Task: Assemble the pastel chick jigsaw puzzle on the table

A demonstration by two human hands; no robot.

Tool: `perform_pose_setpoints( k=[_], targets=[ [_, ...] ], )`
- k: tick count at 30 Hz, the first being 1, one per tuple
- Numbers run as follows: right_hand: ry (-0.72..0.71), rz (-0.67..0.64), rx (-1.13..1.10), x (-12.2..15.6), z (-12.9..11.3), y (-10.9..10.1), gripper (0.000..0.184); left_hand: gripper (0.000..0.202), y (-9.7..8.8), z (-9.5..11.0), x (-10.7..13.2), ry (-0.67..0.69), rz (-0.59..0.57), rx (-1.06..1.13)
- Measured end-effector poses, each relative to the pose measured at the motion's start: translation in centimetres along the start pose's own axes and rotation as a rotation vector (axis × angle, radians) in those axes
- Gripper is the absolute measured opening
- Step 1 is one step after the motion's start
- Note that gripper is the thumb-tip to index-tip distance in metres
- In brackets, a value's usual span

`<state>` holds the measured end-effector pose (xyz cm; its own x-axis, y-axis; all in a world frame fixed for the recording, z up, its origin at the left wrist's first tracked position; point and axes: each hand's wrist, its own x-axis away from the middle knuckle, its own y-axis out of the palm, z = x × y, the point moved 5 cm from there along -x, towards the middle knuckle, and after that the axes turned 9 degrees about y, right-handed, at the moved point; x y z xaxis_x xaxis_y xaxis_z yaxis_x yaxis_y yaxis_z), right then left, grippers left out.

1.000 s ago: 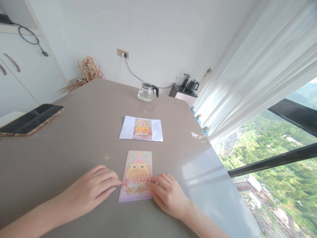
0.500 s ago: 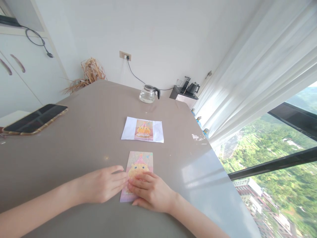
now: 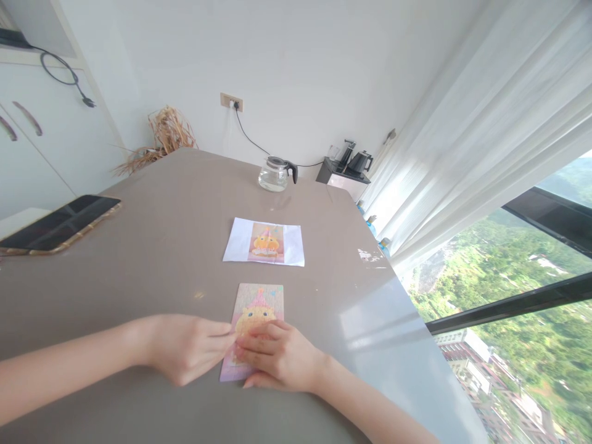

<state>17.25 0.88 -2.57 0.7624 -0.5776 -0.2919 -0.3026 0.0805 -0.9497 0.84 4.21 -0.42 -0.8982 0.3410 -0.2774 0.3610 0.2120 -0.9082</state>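
A small pink jigsaw puzzle point(image 3: 258, 300) with a yellow cartoon animal lies flat on the grey table point(image 3: 161, 234) in front of me. My right hand point(image 3: 277, 356) rests flat on the puzzle's lower half, fingers stretched out and pointing left. My left hand point(image 3: 187, 346) lies beside the puzzle's left edge, fingers together, their tips touching that edge and my right fingertips. Farther back lies a white sheet point(image 3: 264, 243) printed with the same picture.
A glass pot with a black handle point(image 3: 275, 174) stands near the table's far edge. A dark tray with a gold rim point(image 3: 58, 224) sits at the left. Dried grass point(image 3: 161, 132) lies at the far corner. The table's right edge borders a curtained window point(image 3: 485, 135).
My right hand slid left from the puzzle's right edge onto its lower half. My left hand moved in against the left edge, and the fingertips now meet.
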Motion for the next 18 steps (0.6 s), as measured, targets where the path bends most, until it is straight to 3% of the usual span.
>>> perform_pose_setpoints(
  k=[3,11,18],
  targets=[
    [-0.011,-0.021,0.031,-0.2,-0.1,-0.1,0.051,0.013,-0.3,0.4,-0.2,0.123,0.038,0.006],
    [-0.024,-0.052,0.067,-0.4,-0.3,-0.6,0.050,0.032,-1.1,0.4,-0.8,0.125,0.092,0.054],
    [0.005,-0.064,0.050,-0.2,-0.5,-0.5,0.043,0.014,-0.4,0.2,-0.1,0.090,0.099,0.098]
  ],
)
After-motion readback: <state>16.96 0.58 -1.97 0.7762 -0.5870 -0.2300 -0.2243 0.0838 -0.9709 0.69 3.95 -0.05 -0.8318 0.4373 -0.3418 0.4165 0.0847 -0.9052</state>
